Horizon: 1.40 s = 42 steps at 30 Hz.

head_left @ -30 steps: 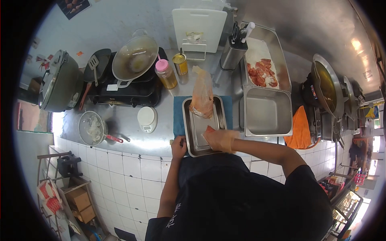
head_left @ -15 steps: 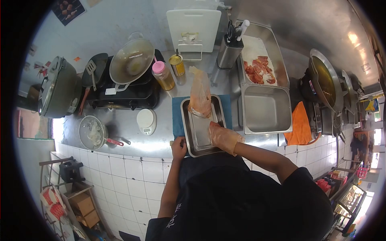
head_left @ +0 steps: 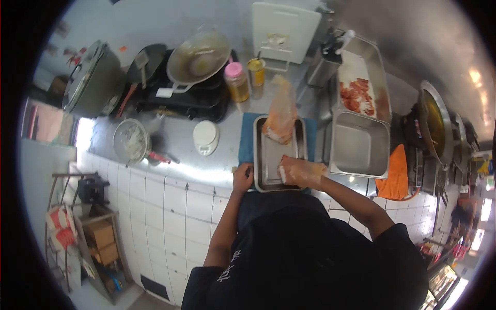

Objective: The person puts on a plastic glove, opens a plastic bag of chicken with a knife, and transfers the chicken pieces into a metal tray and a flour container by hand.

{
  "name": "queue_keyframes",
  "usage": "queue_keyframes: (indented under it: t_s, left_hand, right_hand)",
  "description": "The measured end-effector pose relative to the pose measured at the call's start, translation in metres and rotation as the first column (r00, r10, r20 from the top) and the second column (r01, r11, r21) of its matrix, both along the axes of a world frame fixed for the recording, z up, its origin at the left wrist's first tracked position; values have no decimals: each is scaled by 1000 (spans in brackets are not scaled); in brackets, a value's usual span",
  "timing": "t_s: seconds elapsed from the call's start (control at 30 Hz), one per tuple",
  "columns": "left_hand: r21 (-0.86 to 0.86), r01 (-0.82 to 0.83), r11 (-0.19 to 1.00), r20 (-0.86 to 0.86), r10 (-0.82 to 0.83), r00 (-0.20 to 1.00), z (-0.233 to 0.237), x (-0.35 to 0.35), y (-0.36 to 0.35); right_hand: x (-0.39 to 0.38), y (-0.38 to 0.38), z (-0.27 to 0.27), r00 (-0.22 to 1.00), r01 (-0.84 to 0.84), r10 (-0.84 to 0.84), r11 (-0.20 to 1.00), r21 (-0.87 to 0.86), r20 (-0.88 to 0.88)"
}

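Note:
A steel tray (head_left: 257, 160) sits on a blue cloth (head_left: 246, 142) on the steel counter. Over the tray's far end lies a clear plastic bag (head_left: 283, 116), with orange-pink raw meat at its near end. My right hand (head_left: 304, 173), in a thin plastic glove, reaches into the tray's near right part. Its fingers are closed on a reddish piece of raw meat (head_left: 283, 161), mostly hidden by the hand. My left hand (head_left: 243, 178) is bare and curled beside the tray's near left edge; what it grips, if anything, cannot be made out.
Right of the tray stand a steel pan (head_left: 360, 144) and another holding red meat pieces (head_left: 357, 96) on white powder. Leftward are a white scale (head_left: 206, 137), a strainer (head_left: 131, 141), a pink-lidded jar (head_left: 236, 85) and a wok (head_left: 199, 59). A knife block (head_left: 324, 67) stands behind.
The camera view has shifted, so the whole scene sits farther right and slightly higher. My right hand stays in the tray with its fingers closed; my left hand stays at the tray's edge.

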<state>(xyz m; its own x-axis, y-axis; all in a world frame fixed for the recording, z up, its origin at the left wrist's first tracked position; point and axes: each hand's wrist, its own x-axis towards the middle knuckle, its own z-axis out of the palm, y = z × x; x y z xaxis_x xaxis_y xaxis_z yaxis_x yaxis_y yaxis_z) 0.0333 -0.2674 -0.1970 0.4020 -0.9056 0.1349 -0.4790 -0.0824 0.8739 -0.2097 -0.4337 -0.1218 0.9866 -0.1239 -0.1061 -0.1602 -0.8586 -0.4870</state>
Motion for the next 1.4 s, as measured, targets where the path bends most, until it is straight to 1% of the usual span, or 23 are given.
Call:
queue_keyframes:
  t_s: [0.07, 0.1, 0.23, 0.33, 0.37, 0.4, 0.43, 0.47, 0.5, 0.53, 0.57, 0.6, 0.63, 0.67, 0.7, 0.8, 0.87, 0.93, 1.03, 1.13, 1.23, 1.33, 1.4]
  left_hand:
    - [-1, 0, 1000, 11, 0, 1000, 7, 0, -1]
    - [37, 14, 999, -18, -13, 1000, 8, 1, 0]
    - [11, -3, 1000, 16, 3, 1000, 0, 0, 0]
    - [38, 0, 999, -30, 1, 1000, 5, -1, 0]
    - [40, 4, 999, -61, -2, 998, 6, -1, 1]
    - [40, 8, 999, -90, -4, 996, 5, -1, 2]
    - [39, 11, 999, -119, -6, 993, 4, 1, 1]
    - [41, 13, 999, -192, -5, 981, 2, 4, 1]
    - [42, 16, 999, -265, -4, 964, -2, 7, 2]
    - [44, 18, 999, -339, -2, 941, -4, 8, 2]
    - [15, -12, 1000, -418, 17, 908, 0, 8, 0]
    - [-11, -44, 999, -495, 33, 868, 11, 7, -3]
    - [-34, -78, 996, -568, 45, 822, 25, 7, -8]
    - [-11, -28, 1000, -490, 19, 872, 43, 8, -13]
    - [18, 19, 1000, -408, -11, 913, 65, 9, -20]
    - [29, 241, 970, -231, -228, 946, 117, 11, -44]
    - [29, 389, 921, -124, -383, 916, 127, 12, -59]
    - [53, 506, 861, -11, -506, 863, 129, 11, -69]
    - [49, 558, 829, -12, -558, 830, 119, 9, -76]
    - [50, 591, 805, -14, -591, 806, 107, 10, -79]
    - [-43, 511, 859, -26, -512, 858, 101, 8, -75]
    - [-96, 437, 894, 49, -434, 899, 99, 15, -67]
    - [-35, 373, 927, 69, -370, 927, 93, 22, -58]
  right_hand:
    - [8, 4, -26, 997, -42, 42, 999, 4, 70]
    - [12, 7, -20, 999, 9, -11, 998, 61, 44]
    - [9, 11, 44, 961, 276, -260, 931, 238, -99]
    - [28, 16, 117, 861, 431, -385, 899, 76, -332]
    - [24, 15, 108, 937, 207, -264, 946, -249, -228]
    - [17, 11, 88, 980, -12, -102, 829, -560, -172]
    - [6, 6, 60, 982, -184, 73, 564, -805, -174]
    - [-4, -1, 32, 944, -283, 230, 200, -938, -236]
    - [-4, -3, 44, 967, -251, 179, 539, -804, -182]
    - [-4, -3, 70, 991, -103, 58, 908, -405, -121]
    - [-4, -2, 97, 987, 128, -111, 980, 151, -119]
    - [-6, -3, 116, 978, 195, -155, 923, 332, -142]
    - [-8, -3, 134, 960, 279, -227, 803, 526, -164]
    - [-9, -3, 149, 945, 321, -275, 659, 680, -180]
    - [-9, -5, 160, 937, 334, -286, 573, 748, -200]
    - [-15, -8, 180, 921, 369, -286, 435, 821, -263]
    - [-16, -12, 191, 926, 358, -266, 392, 847, -268]
    - [-15, -15, 197, 941, 322, -235, 391, 863, -244]
    - [-16, -19, 195, 957, 280, -192, 427, 860, -217]
    - [-22, -25, 178, 978, 208, -116, 570, 795, -173]
    - [-40, -30, 165, 865, 498, -224, 280, 821, -448]
    - [-95, -49, 116, 869, 440, -364, 263, 858, -334]
    - [-136, -61, 82, 852, 406, -453, 258, 877, -261]
